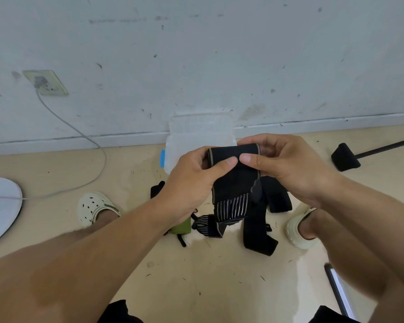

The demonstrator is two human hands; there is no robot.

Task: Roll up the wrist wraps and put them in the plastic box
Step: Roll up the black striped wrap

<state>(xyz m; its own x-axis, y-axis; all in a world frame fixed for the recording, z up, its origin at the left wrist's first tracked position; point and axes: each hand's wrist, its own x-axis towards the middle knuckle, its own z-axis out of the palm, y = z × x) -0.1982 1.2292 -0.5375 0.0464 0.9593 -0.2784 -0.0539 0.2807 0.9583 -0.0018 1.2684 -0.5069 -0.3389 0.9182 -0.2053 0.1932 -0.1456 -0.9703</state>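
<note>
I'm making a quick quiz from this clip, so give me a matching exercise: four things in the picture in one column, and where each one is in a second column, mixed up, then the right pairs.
Things
1. black wrist wrap
2. clear plastic box
3. green pouch
4. wall socket

Places
A. on the floor between the two feet
B. against the wall, behind the hands
C. pinched by the left hand and the right hand
D. on the wall at far left, with a cable plugged in

Pairs: 1-C, 2-B, 3-A, 4-D
</note>
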